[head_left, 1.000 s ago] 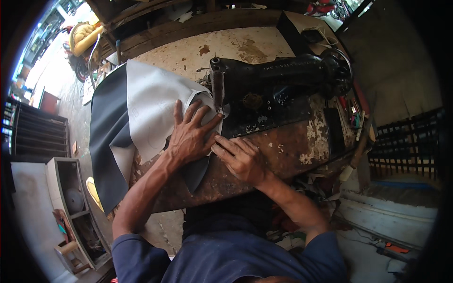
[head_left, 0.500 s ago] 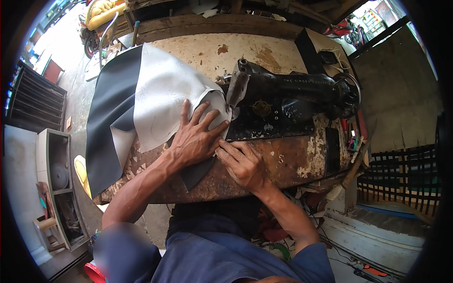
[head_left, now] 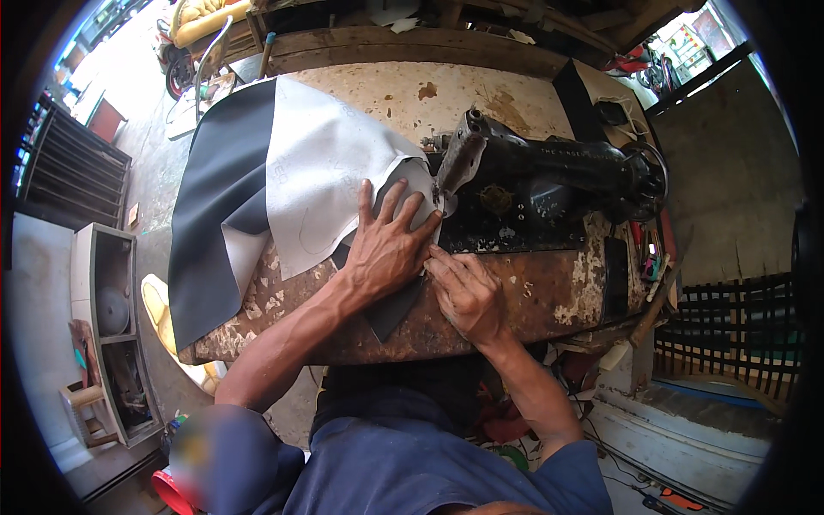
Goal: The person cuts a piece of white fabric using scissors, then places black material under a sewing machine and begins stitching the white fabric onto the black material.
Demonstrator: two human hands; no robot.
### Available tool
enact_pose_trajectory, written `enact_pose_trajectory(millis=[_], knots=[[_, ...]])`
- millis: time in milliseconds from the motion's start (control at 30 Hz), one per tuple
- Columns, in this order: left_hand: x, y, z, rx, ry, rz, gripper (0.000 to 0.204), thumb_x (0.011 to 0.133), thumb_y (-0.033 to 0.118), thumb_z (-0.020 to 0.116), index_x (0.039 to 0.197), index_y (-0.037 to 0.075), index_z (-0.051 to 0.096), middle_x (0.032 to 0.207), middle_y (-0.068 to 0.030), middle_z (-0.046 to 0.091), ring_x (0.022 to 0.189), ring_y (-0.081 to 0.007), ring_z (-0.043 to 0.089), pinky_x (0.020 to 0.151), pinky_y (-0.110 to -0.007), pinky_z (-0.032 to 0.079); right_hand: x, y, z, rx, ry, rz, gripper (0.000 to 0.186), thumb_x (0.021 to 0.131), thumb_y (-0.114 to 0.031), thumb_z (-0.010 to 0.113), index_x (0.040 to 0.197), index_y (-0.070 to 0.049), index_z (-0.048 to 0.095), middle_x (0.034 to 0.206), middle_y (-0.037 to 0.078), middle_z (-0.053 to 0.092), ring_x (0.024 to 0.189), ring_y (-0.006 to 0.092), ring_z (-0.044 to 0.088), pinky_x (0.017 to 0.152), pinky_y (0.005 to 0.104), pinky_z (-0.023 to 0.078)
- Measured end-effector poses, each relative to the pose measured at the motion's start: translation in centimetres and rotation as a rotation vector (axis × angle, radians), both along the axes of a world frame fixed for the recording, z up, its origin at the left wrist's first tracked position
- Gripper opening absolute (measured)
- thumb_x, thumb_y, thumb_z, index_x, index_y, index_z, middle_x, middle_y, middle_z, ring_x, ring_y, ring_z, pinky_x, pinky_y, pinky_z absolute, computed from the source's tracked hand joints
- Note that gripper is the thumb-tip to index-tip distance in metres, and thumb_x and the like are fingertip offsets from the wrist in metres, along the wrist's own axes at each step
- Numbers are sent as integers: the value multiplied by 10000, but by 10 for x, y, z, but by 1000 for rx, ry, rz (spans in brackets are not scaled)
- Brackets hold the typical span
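A black, worn sewing machine [head_left: 554, 189] stands on the rusty-stained table [head_left: 536, 296]. Pale-backed sheet material [head_left: 318, 172], with dark grey faces [head_left: 210, 150] showing at the left, reaches under its needle [head_left: 438, 199]. My left hand [head_left: 386, 245] lies spread over the material, index fingertip just below the presser foot. My right hand [head_left: 468, 296] is closed, fingers and thumb pinching the material's edge just right of and below my left hand. The part between those fingertips is mostly hidden.
A dark board [head_left: 584, 103] stands at the table's back right, with small tools [head_left: 648, 253] along the right edge. A grey cabinet [head_left: 112, 326] is at the lower left, a black lattice [head_left: 721, 335] at the right. Yellow upholstered furniture [head_left: 206, 21] and a motorbike wheel [head_left: 178, 73] are beyond.
The view has shifted, so table, machine and hands sit further right in it. Both hands keep about the same hold and place beside the presser foot.
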State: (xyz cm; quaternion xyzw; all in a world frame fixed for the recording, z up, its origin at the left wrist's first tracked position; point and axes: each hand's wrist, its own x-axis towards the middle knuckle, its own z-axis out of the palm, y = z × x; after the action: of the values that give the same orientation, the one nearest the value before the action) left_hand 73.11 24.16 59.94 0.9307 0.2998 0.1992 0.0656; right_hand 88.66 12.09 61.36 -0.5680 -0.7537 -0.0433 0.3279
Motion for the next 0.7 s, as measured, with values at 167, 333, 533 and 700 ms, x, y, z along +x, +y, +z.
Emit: enact_pose_trajectory(millis=[167,333,533,700], knots=[[5,1,0,18,5,21,499,894,337,716,1377,220,671,1425,-112,504,1472,-379,344,1193,-735,103,0,2,1,8,6,-40,307,784,3,743,1091,-24,743,1198,111,745,910,247,684,805,370,587],[5,-2,6,35,32,22,474,917,315,692,1377,205,668,1421,-120,516,1474,-369,351,1188,-742,109,2,2,1,12,20,-55,289,789,2,748,1076,-26,733,1149,102,754,899,242,688,797,370,588],[8,-11,6,-67,8,36,468,925,275,665,1387,195,659,1431,-120,533,1480,-349,365,1184,-752,104,0,0,-1,2,124,-111,277,779,75,748,1043,1,708,995,137,738,883,324,695,787,404,568],[12,-10,5,-61,2,54,468,926,271,662,1388,199,658,1432,-128,531,1479,-353,363,1184,-756,101,-1,2,-2,26,162,-124,271,778,78,744,1036,3,708,991,140,738,881,326,693,787,407,567]])
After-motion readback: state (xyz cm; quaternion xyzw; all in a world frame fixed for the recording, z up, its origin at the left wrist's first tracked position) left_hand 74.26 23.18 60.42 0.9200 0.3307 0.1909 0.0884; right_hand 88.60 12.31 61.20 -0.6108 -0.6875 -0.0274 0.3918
